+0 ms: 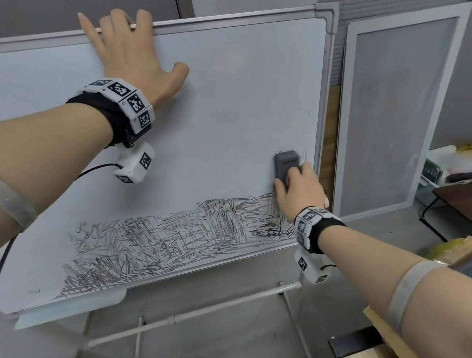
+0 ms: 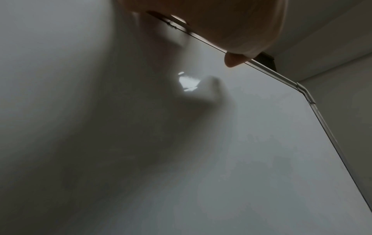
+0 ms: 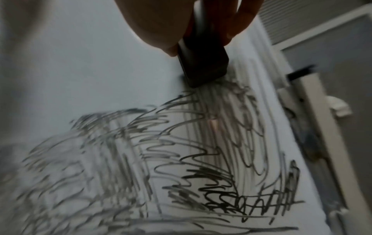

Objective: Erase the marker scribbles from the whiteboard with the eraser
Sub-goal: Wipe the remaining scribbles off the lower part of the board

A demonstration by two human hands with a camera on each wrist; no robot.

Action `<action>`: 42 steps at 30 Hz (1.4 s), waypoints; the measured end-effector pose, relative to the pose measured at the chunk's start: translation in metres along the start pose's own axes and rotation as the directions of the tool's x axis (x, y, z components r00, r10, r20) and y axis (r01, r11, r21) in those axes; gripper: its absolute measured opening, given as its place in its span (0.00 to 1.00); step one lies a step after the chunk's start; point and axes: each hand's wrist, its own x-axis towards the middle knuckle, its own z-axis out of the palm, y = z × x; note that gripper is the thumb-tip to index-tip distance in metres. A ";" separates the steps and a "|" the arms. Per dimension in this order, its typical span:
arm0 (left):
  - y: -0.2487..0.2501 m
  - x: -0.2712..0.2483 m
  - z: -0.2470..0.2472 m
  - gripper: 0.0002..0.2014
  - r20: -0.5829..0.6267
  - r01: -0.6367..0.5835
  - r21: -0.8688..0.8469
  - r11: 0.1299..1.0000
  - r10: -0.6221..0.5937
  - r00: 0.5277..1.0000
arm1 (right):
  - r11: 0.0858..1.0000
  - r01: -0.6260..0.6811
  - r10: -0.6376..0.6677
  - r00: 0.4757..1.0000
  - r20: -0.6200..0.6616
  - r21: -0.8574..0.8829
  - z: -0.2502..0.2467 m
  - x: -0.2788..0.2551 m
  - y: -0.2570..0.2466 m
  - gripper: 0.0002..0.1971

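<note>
A whiteboard (image 1: 219, 101) on a wheeled stand fills the head view. Black marker scribbles (image 1: 158, 237) cover its lower band; its upper part is wiped. My right hand (image 1: 297, 187) grips a dark grey eraser (image 1: 286, 163) flat against the board near its right edge, just above the scribbles. In the right wrist view the eraser (image 3: 203, 63) sits between thumb and fingers, its end touching the scribbles (image 3: 181, 159). My left hand (image 1: 126, 55) lies on the board's top, fingers curled over the top frame. The left wrist view shows the bare whiteboard (image 2: 241, 143) and a fingertip (image 2: 233, 60) at the frame.
A second framed panel (image 1: 391, 110) leans against the wall to the right. A dark table (image 1: 463, 199) with a white bin (image 1: 443, 165) stands at far right. Wooden boards (image 1: 384, 345) lie at the lower right. The marker tray (image 1: 72, 307) runs under the board.
</note>
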 end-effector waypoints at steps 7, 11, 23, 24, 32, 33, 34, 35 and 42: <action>-0.001 0.001 0.000 0.33 0.009 -0.004 -0.006 1.000 0.004 1.000 | 0.980 0.198 -0.196 0.979 0.064 -0.020 0.002 -0.003 -0.030 0.13; 0.002 0.002 0.000 0.34 0.008 0.006 -0.006 1.000 -0.006 1.000 | 0.998 -0.008 0.008 1.000 -0.003 -0.061 -0.014 0.017 0.017 0.15; -0.001 -0.001 -0.003 0.33 0.007 0.009 0.003 1.000 -0.009 1.000 | 0.984 -0.170 0.171 0.985 0.034 -0.052 0.010 -0.004 0.025 0.12; -0.001 -0.001 -0.004 0.34 0.008 0.010 0.004 1.000 -0.010 1.000 | 0.981 -0.187 0.190 0.981 0.049 -0.048 0.015 -0.011 0.025 0.12; 0.005 -0.001 -0.006 0.33 0.026 0.012 0.005 1.000 -0.012 1.000 | 0.985 -0.170 0.171 0.983 0.070 -0.017 0.017 -0.025 0.006 0.15; 0.005 0.000 -0.006 0.33 0.033 0.010 0.006 1.000 -0.010 0.999 | 0.989 -0.146 0.145 0.986 0.085 0.008 0.018 -0.027 -0.007 0.15; 0.004 0.000 -0.007 0.33 0.040 0.006 0.006 1.000 -0.006 0.999 | 0.993 -0.116 0.111 0.988 0.106 0.037 0.021 -0.032 -0.021 0.15; 0.004 -0.001 -0.007 0.33 0.045 0.002 0.005 1.000 -0.002 0.999 | 0.996 -0.077 0.070 0.990 0.125 0.054 0.024 -0.036 -0.036 0.14; 0.000 -0.004 -0.011 0.31 0.051 -0.022 0.000 1.000 0.022 0.998 | 0.998 0.066 -0.067 0.988 0.137 0.014 0.020 -0.035 -0.046 0.14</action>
